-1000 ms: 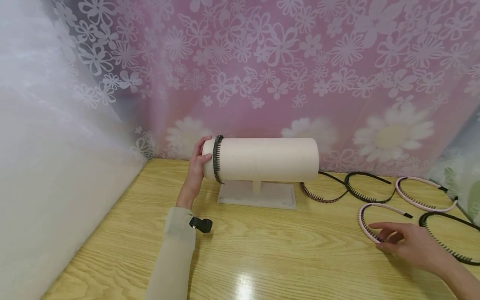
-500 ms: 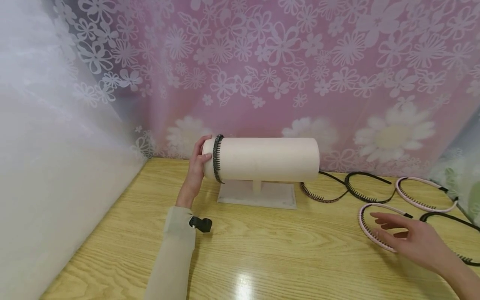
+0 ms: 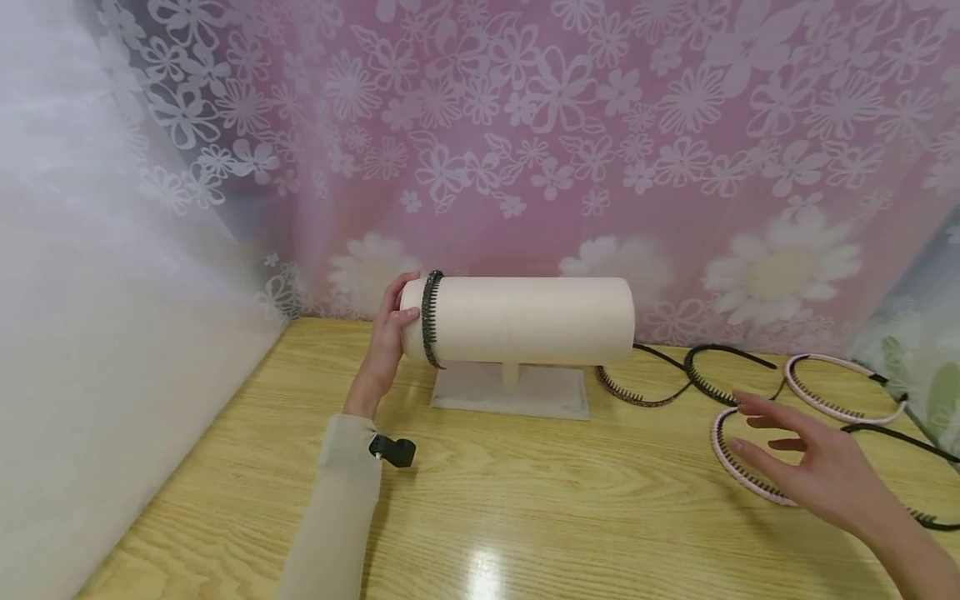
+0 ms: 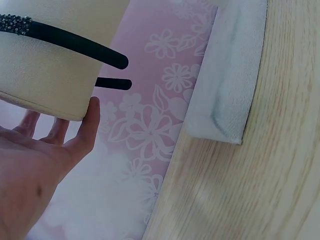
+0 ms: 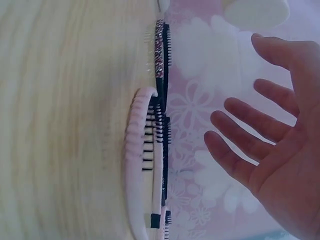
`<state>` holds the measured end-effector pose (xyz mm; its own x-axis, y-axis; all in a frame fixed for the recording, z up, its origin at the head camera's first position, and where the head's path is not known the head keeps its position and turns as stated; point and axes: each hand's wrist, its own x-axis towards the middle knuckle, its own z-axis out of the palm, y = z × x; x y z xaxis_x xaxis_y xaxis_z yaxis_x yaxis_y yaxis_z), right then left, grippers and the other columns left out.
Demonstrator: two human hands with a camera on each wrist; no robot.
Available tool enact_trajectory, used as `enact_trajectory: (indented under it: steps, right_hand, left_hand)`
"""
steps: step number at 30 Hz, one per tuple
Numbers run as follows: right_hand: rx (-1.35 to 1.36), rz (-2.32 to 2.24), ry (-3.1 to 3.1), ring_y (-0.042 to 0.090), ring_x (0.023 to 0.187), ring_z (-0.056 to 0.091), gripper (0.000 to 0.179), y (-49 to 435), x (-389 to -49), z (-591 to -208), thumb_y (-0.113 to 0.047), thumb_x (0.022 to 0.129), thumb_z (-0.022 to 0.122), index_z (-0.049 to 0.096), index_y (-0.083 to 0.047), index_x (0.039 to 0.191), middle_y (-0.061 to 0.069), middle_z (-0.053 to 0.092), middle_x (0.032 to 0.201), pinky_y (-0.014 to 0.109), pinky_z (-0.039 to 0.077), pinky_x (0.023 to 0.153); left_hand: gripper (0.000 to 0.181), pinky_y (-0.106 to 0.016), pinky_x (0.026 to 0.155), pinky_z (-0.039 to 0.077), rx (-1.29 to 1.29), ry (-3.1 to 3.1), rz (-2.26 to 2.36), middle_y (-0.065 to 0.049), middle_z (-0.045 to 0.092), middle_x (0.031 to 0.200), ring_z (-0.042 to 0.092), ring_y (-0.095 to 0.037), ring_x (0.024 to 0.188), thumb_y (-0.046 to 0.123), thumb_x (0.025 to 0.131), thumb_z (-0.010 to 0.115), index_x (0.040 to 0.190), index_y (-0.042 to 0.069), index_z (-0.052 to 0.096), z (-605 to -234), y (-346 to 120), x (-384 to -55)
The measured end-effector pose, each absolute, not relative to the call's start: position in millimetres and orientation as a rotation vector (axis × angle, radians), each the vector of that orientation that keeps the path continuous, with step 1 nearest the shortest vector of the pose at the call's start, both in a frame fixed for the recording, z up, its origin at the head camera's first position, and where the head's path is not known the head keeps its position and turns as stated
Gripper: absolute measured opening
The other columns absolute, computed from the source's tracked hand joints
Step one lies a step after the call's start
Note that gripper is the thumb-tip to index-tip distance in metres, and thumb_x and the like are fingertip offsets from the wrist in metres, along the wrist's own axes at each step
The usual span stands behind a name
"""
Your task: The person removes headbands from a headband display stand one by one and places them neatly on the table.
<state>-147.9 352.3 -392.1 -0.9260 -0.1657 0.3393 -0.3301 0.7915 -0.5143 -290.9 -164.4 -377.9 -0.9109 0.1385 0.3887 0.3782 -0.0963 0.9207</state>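
My left hand (image 3: 386,342) grips the left end of a cream headband stand (image 3: 532,321), a padded roll on a post and flat base (image 3: 480,396). Just right of the thumb, a dark sparkly toothed headband (image 3: 429,321) is fitted round the roll; the left wrist view shows its two black ends sticking out past the roll. My right hand (image 3: 825,467) hovers at the right with fingers spread and nothing in them. In the head view it overlaps a pink ribbed headband (image 3: 723,458) on the table. The right wrist view shows the palm and apart fingers beside that headband.
Behind the pink one lie a speckled headband (image 3: 630,397), a black headband (image 3: 693,375) and another pink headband (image 3: 825,404). A further black headband (image 3: 930,523) lies partly behind my right wrist. A pink flowered curtain (image 3: 487,167) backs the wooden table (image 3: 562,500).
My right hand has let go of the near pink headband and risen off it, its fingers spreading. The headband stays on the table. My left hand keeps its hold on the stand.
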Motion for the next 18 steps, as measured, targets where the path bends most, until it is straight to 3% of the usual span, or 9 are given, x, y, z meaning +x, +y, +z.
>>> enact_trajectory:
  steps: [13, 18]
  right_hand:
    - [0.447, 0.933, -2.544, -0.021, 0.116, 0.046, 0.079, 323, -152, -372, -0.009, 0.084, 0.082, 0.048, -0.026, 0.153, -0.038, 0.047, 0.134, -0.001, 0.039, 0.085]
    - [0.469, 0.929, -2.508, -0.021, 0.123, 0.042, 0.084, 312, -157, -365, -0.009, 0.083, 0.083, 0.044, -0.029, 0.155, -0.035, 0.043, 0.143, -0.002, 0.036, 0.087]
  left_hand:
    - [0.061, -0.036, 0.097, 0.046, -0.599, -2.039, -2.155, 0.004, 0.034, 0.161, 0.046, -0.023, 0.130, 0.030, 0.102, 0.042, 0.161, 0.027, 0.028, -376, -169, -287]
    - [0.059, -0.029, 0.095, 0.047, -0.602, -1.983, -2.212, 0.004, 0.037, 0.160, 0.047, -0.019, 0.129, 0.028, 0.100, 0.041, 0.158, 0.027, 0.033, -375, -168, -288]
